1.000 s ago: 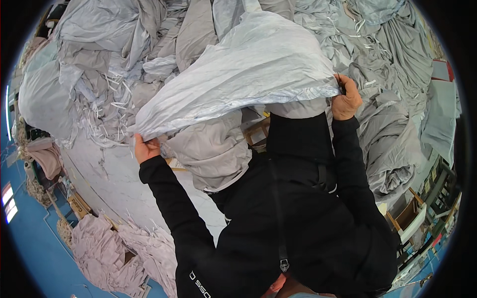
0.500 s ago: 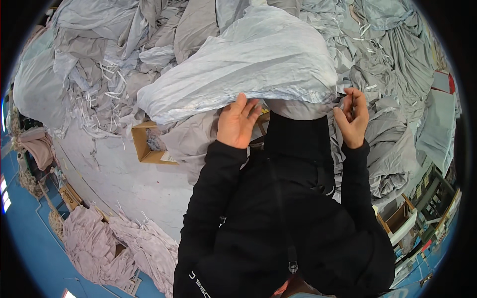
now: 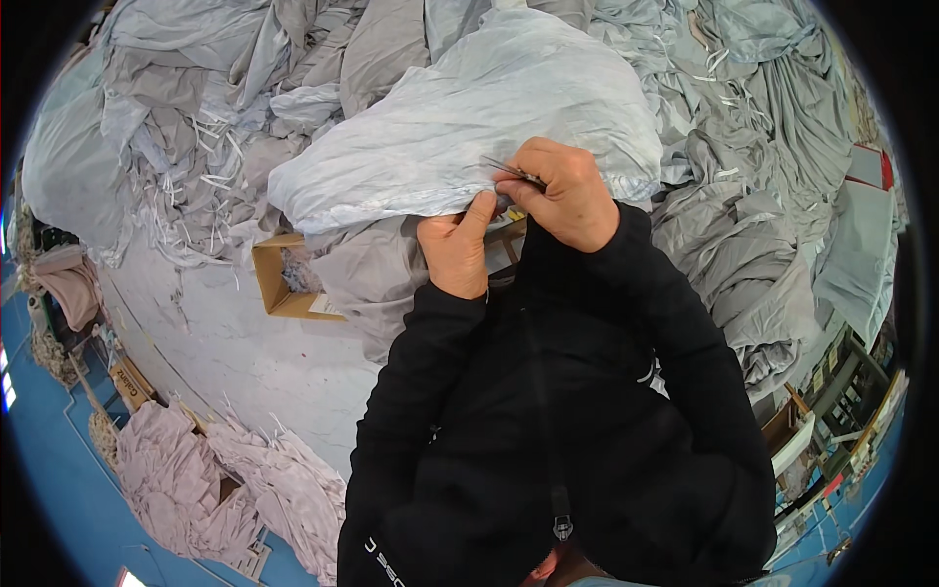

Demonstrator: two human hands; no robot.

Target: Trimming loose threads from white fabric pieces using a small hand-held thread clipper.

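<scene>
A large pale blue-white cloth (image 3: 469,127) with a gathered near edge spreads in front of me. At that edge my left hand (image 3: 457,245) is closed, thumb on top, pinching the hem. Close beside it on the right, my right hand (image 3: 569,194) is closed around small dark metal thread snips (image 3: 515,172). Their thin pointed blades reach left over the cloth, just above my left thumb. The two hands' fingertips nearly meet; whether they touch, or a thread lies between them, is too small to tell.
Heaped grey cloths (image 3: 753,254) with white ties lie right, and more grey-blue cloths (image 3: 176,127) left. On the pale tabletop (image 3: 235,342) stands an open cardboard box (image 3: 279,305) with scraps inside. Pinkish cloths (image 3: 176,489) hang low left over the blue floor (image 3: 88,460).
My right hand has come leftward from the cloth's right end to beside my left hand, bringing the snips over the hem. My left fingers have closed on the edge.
</scene>
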